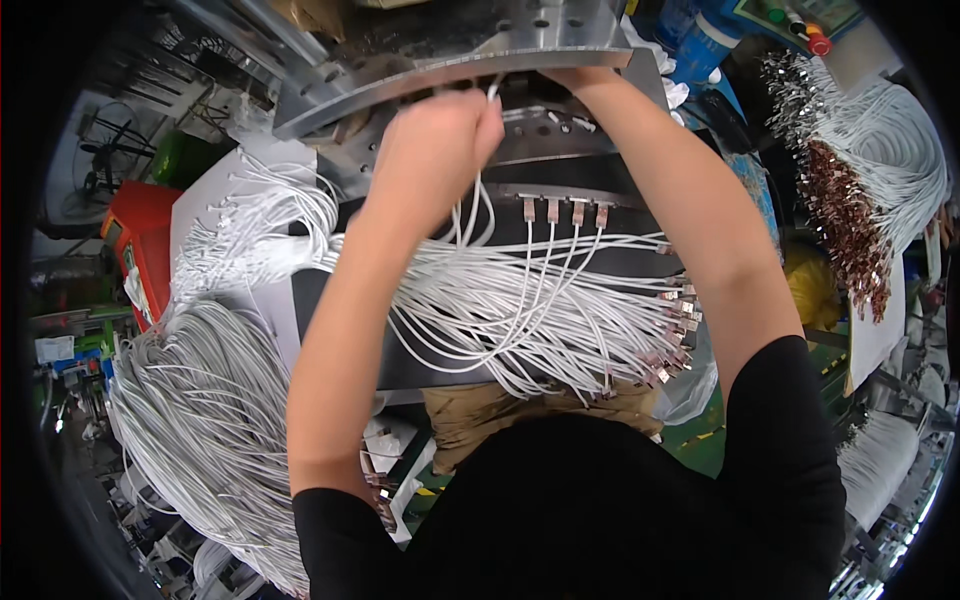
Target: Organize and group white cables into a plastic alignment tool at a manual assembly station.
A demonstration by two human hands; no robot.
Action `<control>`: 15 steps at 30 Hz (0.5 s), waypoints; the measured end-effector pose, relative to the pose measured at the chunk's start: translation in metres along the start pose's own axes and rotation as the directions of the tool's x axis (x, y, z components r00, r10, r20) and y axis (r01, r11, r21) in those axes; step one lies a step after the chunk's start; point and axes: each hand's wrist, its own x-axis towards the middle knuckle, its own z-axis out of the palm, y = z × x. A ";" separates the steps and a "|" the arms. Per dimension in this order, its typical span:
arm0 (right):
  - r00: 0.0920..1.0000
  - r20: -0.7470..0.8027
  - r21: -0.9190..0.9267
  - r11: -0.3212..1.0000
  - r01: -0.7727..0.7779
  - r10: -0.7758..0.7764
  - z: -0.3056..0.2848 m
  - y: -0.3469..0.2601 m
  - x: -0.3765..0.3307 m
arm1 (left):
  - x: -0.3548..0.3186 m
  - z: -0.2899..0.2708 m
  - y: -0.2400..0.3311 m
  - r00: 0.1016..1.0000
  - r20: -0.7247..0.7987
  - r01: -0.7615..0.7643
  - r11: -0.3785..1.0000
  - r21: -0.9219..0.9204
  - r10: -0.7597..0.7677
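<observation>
My left hand (438, 140) is closed in a pinch on a white cable (480, 212), just in front of the metal machine plate (460, 70). Beneath that plate's edge reaches my right hand (578, 78), its fingers hidden. Several cables with copper-coloured USB plugs (566, 212) sit in a row along a curved metal holder (565, 192) closer to me. Below them, a bundle of white cables (520, 300) lies across the black work surface, plug ends to the right. On the left, the bundle's other ends fan out in a white tangle (250, 225).
A large coil of grey-white cables (205, 420) hangs at the lower left, beside a red box (145, 235). Another cable bundle (890, 150) with metal and copper-coloured ends lies at the far right. Behind my right arm stand a blue container (705, 45) and a red button (819, 44).
</observation>
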 end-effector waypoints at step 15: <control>0.924 0.374 -0.157 0.987 -0.017 0.075 -0.047 -0.091 -0.086 | -0.119 -0.069 0.026 0.867 0.098 -0.263 -0.616 -0.743 -0.489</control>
